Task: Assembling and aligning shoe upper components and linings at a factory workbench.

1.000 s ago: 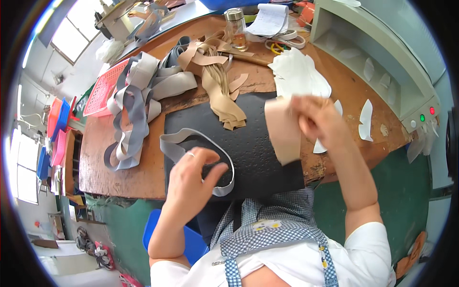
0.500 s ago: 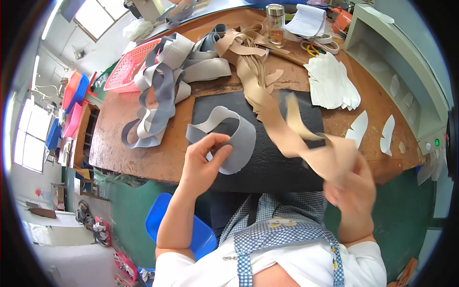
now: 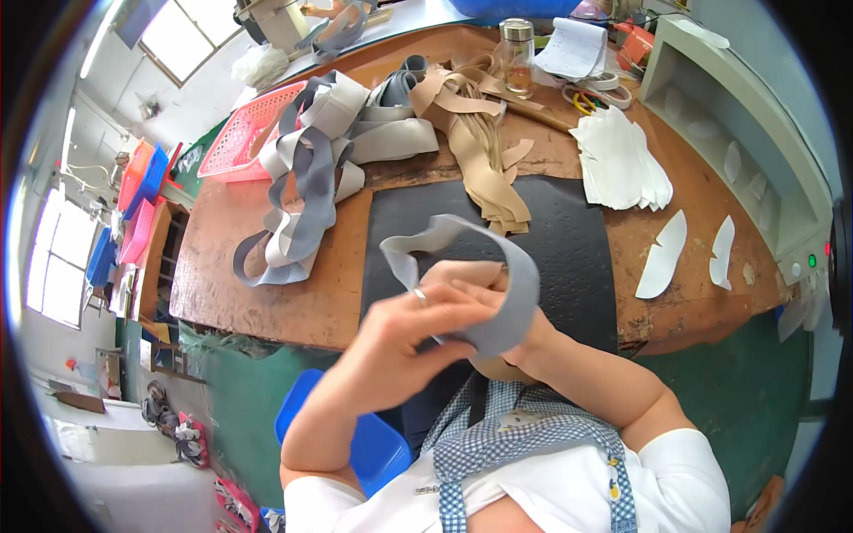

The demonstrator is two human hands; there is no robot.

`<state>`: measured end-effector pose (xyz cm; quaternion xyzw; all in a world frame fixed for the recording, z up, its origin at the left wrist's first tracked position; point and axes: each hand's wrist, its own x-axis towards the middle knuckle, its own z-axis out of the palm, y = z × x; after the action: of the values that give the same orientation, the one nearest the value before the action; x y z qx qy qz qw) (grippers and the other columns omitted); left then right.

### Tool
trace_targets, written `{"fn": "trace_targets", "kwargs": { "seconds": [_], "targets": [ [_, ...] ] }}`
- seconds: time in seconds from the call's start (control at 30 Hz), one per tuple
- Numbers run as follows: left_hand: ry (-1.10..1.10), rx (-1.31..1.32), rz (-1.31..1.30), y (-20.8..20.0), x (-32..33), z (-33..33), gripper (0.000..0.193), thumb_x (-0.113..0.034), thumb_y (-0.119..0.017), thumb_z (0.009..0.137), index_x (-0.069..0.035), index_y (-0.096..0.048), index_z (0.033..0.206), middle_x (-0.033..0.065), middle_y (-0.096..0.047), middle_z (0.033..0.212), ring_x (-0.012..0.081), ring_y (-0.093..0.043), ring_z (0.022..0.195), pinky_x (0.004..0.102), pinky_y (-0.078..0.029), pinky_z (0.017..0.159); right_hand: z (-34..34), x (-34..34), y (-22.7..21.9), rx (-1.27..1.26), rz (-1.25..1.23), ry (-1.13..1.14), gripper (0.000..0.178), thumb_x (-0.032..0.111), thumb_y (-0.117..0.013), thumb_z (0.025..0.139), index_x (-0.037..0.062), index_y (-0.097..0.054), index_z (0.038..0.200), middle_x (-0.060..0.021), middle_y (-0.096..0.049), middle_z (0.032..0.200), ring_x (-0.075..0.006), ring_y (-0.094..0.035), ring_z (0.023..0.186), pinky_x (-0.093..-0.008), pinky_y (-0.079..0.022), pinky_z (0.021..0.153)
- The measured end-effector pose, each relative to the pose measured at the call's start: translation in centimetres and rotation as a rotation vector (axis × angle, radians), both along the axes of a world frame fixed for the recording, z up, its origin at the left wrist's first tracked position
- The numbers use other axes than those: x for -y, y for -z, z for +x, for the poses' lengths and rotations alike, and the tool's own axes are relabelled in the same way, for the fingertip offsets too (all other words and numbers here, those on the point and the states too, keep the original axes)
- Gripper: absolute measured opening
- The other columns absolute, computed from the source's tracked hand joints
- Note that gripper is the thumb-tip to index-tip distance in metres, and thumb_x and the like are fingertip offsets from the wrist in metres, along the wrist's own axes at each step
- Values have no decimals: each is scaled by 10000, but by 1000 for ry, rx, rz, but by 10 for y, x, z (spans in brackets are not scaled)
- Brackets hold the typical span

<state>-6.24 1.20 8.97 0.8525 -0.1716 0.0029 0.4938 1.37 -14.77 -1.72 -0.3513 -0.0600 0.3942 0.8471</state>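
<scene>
My left hand [image 3: 395,342] is closed on a curled grey strip [image 3: 518,298], held above the black mat [image 3: 577,293]. The strip bends into an open loop with a paler inner side. My right hand [image 3: 487,291] reaches across and meets the left inside that loop. Its fingers are partly hidden by the strip and the left hand. A bit of beige strip [image 3: 505,368] shows below the hands, seemingly held by the right. Beyond the mat's far edge lies a bundle of beige strips [image 3: 484,169], its ends fanned onto the mat.
Chained grey strips [image 3: 306,178] lie at left beside a pink basket [image 3: 227,147]. A glass jar [image 3: 516,62], notepad [image 3: 573,46] and tape rolls [image 3: 613,89] stand at the back. White cut pieces [image 3: 622,160] lie at right, before a grey machine [image 3: 755,133]. A blue stool [image 3: 373,449] is below.
My right hand has come from the right over to the left hand, drawing a beige strip away from the bundle. The left hand with the grey loop has shifted right and nearer.
</scene>
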Motion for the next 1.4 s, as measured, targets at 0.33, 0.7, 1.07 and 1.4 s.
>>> {"fn": "trace_targets", "kwargs": {
  "seconds": [0.33,0.7,1.07,1.4],
  "targets": [
    [-190,-17,-45,87,-7,-17,186,56,-741,781,-2,-684,948,94,-650,957,235,-648,888,349,-517,877,-3,13,20,126,118,109,164,158,-618,964,45,-599,1082,-67,-615,959,-181,-630,877,-314,-541,818],
    [-440,-115,-390,62,9,4,196,45,-762,803,18,-672,976,29,-656,899,106,-601,847,244,-492,783,0,20,15,-73,68,84,223,93,-679,907,27,-619,1111,-49,-659,1052,-114,-661,957,-262,-558,818],
    [-454,-134,-458,71,10,4,207,2,-754,849,29,-631,1014,37,-662,960,88,-601,894,257,-505,858,0,22,20,48,42,122,388,163,-755,866,72,-581,1201,-44,-648,1113,-139,-666,1003,-288,-567,863],
    [-446,-153,-419,71,9,6,289,-28,-734,880,56,-665,1148,71,-698,1051,110,-625,948,251,-506,888,1,19,11,48,117,114,209,45,-676,898,25,-661,1106,-67,-636,1127,-142,-640,1004,-275,-543,864]
  ]
}}
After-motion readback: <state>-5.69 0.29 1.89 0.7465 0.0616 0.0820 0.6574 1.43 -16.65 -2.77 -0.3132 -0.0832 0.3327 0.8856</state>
